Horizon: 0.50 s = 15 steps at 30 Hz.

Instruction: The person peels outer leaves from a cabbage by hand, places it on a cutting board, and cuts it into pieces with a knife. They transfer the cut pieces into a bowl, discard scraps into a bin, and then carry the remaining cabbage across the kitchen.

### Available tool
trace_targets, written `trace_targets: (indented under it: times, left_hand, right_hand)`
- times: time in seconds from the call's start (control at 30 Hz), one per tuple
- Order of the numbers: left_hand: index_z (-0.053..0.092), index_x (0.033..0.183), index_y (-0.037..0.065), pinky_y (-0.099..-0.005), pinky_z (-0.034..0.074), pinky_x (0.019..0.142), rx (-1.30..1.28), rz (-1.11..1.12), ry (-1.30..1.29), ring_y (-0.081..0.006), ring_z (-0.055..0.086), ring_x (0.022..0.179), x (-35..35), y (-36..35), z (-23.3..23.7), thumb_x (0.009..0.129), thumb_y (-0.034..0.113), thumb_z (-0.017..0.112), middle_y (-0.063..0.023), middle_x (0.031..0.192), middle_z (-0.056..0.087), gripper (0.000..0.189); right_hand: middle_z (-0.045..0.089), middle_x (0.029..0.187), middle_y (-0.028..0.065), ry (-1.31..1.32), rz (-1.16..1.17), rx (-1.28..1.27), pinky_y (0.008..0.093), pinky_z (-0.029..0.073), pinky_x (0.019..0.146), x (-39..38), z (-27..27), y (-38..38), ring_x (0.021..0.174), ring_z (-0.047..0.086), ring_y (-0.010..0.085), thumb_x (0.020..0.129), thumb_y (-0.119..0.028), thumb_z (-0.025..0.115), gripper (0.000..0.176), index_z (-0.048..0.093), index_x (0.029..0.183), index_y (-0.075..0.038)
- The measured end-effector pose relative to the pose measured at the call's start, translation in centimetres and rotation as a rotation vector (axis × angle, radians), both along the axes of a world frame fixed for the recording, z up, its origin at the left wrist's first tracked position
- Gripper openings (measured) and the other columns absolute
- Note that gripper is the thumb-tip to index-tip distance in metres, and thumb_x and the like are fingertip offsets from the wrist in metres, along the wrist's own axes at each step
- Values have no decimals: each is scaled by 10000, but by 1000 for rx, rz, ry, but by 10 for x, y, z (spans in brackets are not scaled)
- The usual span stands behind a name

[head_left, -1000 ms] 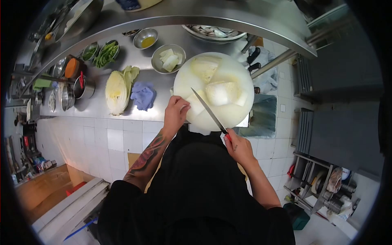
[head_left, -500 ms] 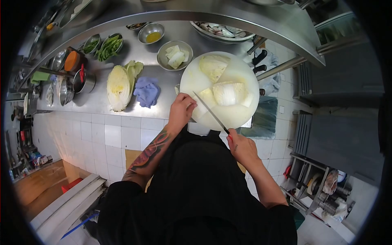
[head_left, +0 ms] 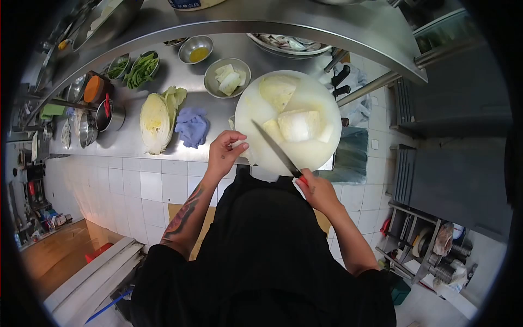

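A long knife (head_left: 276,149) lies across the lower left part of the round white cutting board (head_left: 256,109), its handle in my closed right hand (head_left: 317,190). Its tip points up and left. My left hand (head_left: 225,152) is at the board's left edge, fingers apart and slightly curled, with nothing visible in it. On the board sit a pale cabbage chunk (head_left: 298,126) and a yellowish cabbage piece (head_left: 278,91) above it. A halved cabbage (head_left: 156,123) rests on the steel counter, with a crumpled blue cloth (head_left: 192,127) beside it.
Behind the board are a bowl of cut pieces (head_left: 243,66), a bowl of yellow liquid (head_left: 196,50) and a large basin of fish (head_left: 289,44). Bowls of greens (head_left: 140,71) stand at the left. A steel shelf (head_left: 234,25) crosses above; knife handles (head_left: 341,75) stick out at right.
My left hand has moved left and slightly down, away from the board's middle, and its fingers have spread. The knife has shifted a little left and looks broader. The view has shifted slightly.
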State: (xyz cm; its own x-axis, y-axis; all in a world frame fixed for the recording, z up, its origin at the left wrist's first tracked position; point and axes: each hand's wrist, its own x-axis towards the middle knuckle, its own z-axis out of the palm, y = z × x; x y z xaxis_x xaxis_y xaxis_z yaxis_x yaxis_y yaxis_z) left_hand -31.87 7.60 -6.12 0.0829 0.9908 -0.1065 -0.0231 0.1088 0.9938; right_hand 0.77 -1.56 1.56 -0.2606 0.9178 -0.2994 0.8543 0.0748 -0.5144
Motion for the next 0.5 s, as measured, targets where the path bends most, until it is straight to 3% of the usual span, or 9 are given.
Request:
trace_targets:
  times: [0.1, 0.13, 0.17, 0.23, 0.27, 0.33, 0.37, 0.43, 0.5]
  left_hand:
    - [708, 1296, 49, -261, 568, 867, 12, 1, 18, -119, 678, 1041, 24, 10, 15, 914, 48, 862, -32, 1236, 674, 413]
    - [655, 1369, 30, -340, 593, 870, 61, -15, 165, -215, 701, 1035, 32, 16, 27, 903, 169, 894, -100, 1309, 649, 542]
    - [655, 1369, 30, -340, 593, 870, 65, -18, 163, -215, 701, 1035, 37, 20, 25, 903, 169, 894, -100, 1309, 649, 542]
    - [612, 1409, -10, -423, 584, 954, 347, 33, 738, -324, 691, 1098, 48, 27, 19, 874, 288, 917, -172, 1373, 616, 684]
    - [612, 1409, -10, -423, 584, 954, 352, 29, 735, -324, 691, 1098, 53, 29, 17, 874, 288, 917, -172, 1373, 616, 684]
    - [626, 1361, -9, -496, 549, 1002, 413, -68, 877, -410, 643, 1143, 61, 30, 17, 851, 388, 918, -201, 1339, 596, 709]
    - [626, 1361, -9, -496, 549, 1002, 415, -71, 878, -410, 643, 1143, 63, 32, 17, 851, 388, 918, -201, 1339, 596, 709]
    - [642, 1308, 10, -492, 539, 994, 160, -220, 849, -392, 613, 1207, 68, 38, 29, 849, 376, 918, -187, 1312, 590, 649]
    - [646, 1294, 20, -488, 541, 975, 128, -246, 863, -389, 618, 1199, 73, 39, 33, 848, 368, 918, -180, 1275, 600, 628]
  right_hand:
    - [750, 892, 244, 186, -163, 12, 570, 551, 715, 9, 12, -10, 826, 714, 512, 1113, -292, 615, 314, 571, 1339, -79]
    - [750, 908, 244, 292, -287, 0, 548, 551, 712, 14, 17, -12, 830, 716, 510, 1111, -271, 625, 327, 574, 1373, -82]
    - [750, 908, 244, 291, -290, 5, 548, 551, 712, 18, 21, -14, 830, 716, 510, 1111, -271, 625, 327, 574, 1373, -82]
    - [732, 870, 255, 275, -387, -15, 520, 540, 692, 26, 28, -19, 811, 715, 509, 1114, -231, 619, 293, 578, 1352, -65]
    - [722, 844, 260, 259, -409, -25, 511, 537, 682, 31, 25, -23, 791, 713, 508, 1113, -246, 625, 301, 580, 1354, -71]
    - [718, 836, 266, 264, -433, -26, 516, 536, 683, 34, 25, -29, 792, 708, 519, 1111, -251, 629, 307, 580, 1354, -71]
    - [714, 828, 271, 269, -451, -27, 522, 536, 683, 34, 25, -32, 793, 704, 529, 1109, -255, 634, 312, 580, 1355, -71]
    - [718, 846, 278, 277, -471, -40, 526, 539, 698, 34, 18, -40, 821, 703, 538, 1108, -261, 635, 320, 578, 1357, -69]
    - [723, 865, 285, 284, -485, -53, 530, 542, 712, 34, 13, -48, 848, 702, 547, 1106, -268, 636, 328, 577, 1358, -66]
